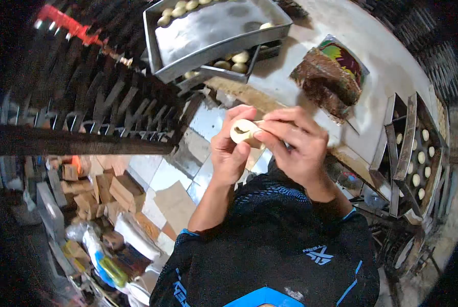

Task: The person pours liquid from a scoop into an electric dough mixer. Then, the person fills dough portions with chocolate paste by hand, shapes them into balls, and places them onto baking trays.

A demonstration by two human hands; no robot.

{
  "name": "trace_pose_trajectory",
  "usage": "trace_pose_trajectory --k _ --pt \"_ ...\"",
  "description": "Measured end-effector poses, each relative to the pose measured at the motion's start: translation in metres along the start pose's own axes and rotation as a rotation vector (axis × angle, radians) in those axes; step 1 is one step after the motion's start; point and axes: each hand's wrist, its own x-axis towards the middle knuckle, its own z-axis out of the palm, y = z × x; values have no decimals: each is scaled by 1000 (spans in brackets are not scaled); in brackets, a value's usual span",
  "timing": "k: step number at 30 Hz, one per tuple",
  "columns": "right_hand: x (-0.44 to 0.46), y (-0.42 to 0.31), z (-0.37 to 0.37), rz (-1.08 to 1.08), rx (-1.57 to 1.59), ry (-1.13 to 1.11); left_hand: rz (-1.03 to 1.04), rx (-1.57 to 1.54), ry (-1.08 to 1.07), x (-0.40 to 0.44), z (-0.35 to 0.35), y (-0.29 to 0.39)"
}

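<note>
A pale piece of dough with a dark hollow in its end is held up in front of my chest. My left hand is closed round it, thumb below and fingers above. My right hand pinches the dough's right side with bent fingers. Beyond my hands, on the pale table, lies a brown mass on a colourful wrapper. A metal tray at the table's left end holds several pale dough balls along its far edge.
Beneath that tray, another tray holds dough balls. Dark trays with several dough balls stand at the right. Dark racks fill the upper left. Cardboard boxes and plastic bags lie on the floor at the left.
</note>
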Motion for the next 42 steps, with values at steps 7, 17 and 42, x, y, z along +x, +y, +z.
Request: trace_pose_trajectory --k 7,17,42 --pt "1 -8 12 544 525 -140 441 758 -32 -2 -16 16" --pt "63 52 -21 -65 4 -126 102 302 6 86 18 -15" --pt "199 123 63 154 44 -336 209 786 -17 256 -80 -14"
